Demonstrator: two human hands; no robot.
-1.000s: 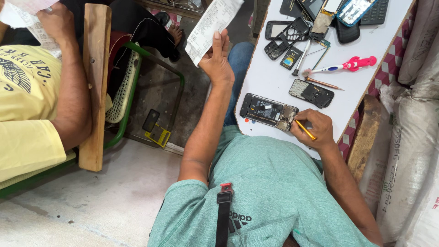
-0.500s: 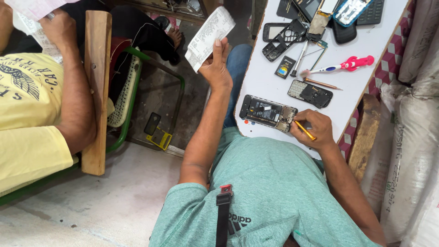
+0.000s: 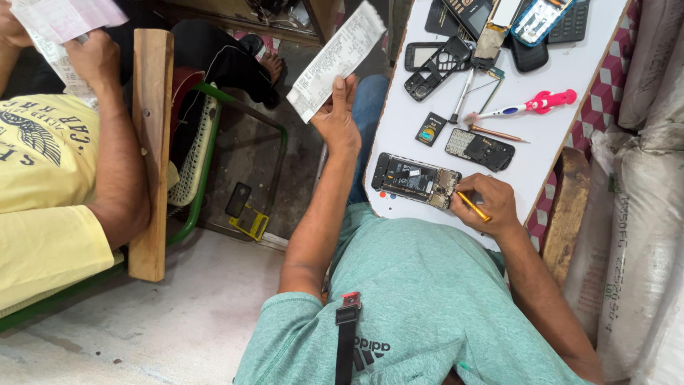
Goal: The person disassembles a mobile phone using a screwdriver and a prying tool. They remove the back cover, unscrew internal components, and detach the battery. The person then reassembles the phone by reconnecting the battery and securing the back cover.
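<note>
Change: my left hand [image 3: 336,117] has lifted the slip [image 3: 336,60] higher and tilted it since a moment ago, so it now stands up and left of the phone [image 3: 417,180], well off the board [image 3: 563,153]. My right hand [image 3: 486,205] has stayed where it was.
Meaning: as I judge it, I am reading the slip while the work on the phone waits.
Neighbour: far left of the phone, another person in a yellow shirt [image 3: 35,185] holds papers [image 3: 60,21] of their own, beside a wooden plank [image 3: 151,153].
Left hand: closed on the slip's lower edge, thumb in front and fingers behind it.
Phone: an opened handset, back off, lying flat near the board's near edge, between my two arms.
Right hand: curled around a thin brass tool [image 3: 473,206], its tip at the phone's right end; the hand rests on the board, touching the phone.
Parts: beyond the phone lie a small chip [image 3: 430,129], a keypad plate [image 3: 479,149], a pink brush [image 3: 531,105] and several handset shells [image 3: 436,65].
Edges: the phone sits close to the board's near edge, so a push toward me could send it off.
Room: bare board to the right of the phone; open floor [image 3: 171,314] to its left, below the slip. Sacks [image 3: 641,207] close in the far right.
</note>
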